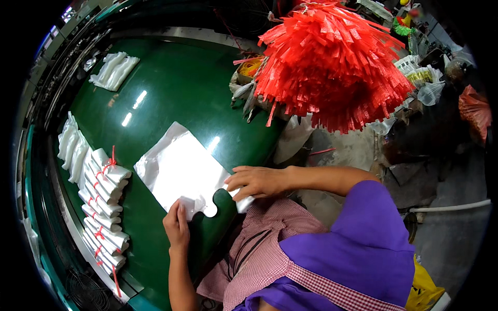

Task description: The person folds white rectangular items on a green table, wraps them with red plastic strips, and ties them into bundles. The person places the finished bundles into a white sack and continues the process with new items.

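Observation:
A stack of flat white plastic T-shirt bags [181, 160] lies on the green table, its cut-out handle end toward me. My left hand [177, 224] pinches the handle at the lower left, fingers and thumb pressed together on the film. Over the other handle, at the table's near edge, my right hand [257, 181] has its fingers bent around the plastic; its thumb is hidden. A strip of that handle [245, 204] hangs below the right hand, beside my checked apron.
Rolled white bundles [106, 202] tied with red strips line the table's left side. Another white bundle [115, 71] lies at the far left of the green table [171, 67]. A large bunch of red plastic strips [332, 67] hangs at the right, above a cluttered floor.

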`<state>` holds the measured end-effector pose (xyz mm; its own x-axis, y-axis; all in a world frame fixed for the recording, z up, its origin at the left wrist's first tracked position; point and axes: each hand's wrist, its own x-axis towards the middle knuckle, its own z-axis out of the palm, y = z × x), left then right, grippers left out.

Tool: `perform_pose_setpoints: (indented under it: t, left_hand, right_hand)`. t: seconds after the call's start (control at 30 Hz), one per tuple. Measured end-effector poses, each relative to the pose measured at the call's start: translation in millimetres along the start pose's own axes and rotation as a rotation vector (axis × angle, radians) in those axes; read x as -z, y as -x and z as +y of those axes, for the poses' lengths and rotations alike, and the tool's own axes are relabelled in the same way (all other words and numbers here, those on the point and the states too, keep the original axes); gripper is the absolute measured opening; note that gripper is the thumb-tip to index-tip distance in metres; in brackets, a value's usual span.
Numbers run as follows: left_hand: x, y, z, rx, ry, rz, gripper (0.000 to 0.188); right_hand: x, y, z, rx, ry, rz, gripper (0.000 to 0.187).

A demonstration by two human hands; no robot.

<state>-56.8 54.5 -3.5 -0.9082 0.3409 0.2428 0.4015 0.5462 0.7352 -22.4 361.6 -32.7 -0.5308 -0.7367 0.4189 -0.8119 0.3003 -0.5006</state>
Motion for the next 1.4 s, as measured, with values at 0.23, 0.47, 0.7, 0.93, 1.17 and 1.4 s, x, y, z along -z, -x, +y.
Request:
perform_pose_setpoints:
  t: [0.23,0.47,0.7,0.93,1.17,1.4]
  left_hand:
    - [-35.2,-33.4,-8.5,0.026,-0.336,-0.139,0.017]
    - [-15.9,33.4,15.8,-0.577,-0.555,-0.176,0.036]
    - [-16.1,-16.7,-15.3,-0.075,-0.212,-0.237,0.017]
    - [-15.7,-46.3,0.0,-0.265,-0.479,-0.073,0.02]
    - [-18.3,-25.4,17.5,-0.325,-0.506,-0.103,0.031]
    - [-1.0,-33.3,-12.9,-0.168,-0.105,-0.15,0.023]
  right_hand:
    - [-16.7,-95.3,14.9,-0.545,-0.248,0.129,0.029]
    - [-42.4,-90.5,5.5,-0.291,0.214,-0.066,0.025]
    - [-28.7,-100.1,27.3,-0.306,0.068,0.144,0.036]
    - [-29.9,-87.5,25.9,-0.279,0.242,0.009,0.061]
    - [-37.5,-85.6,3.4,-0.104,-0.254,0.342,0.044]
    - [-29.8,-56.7,-34.9,-0.749,-1.782,0.572,0.059]
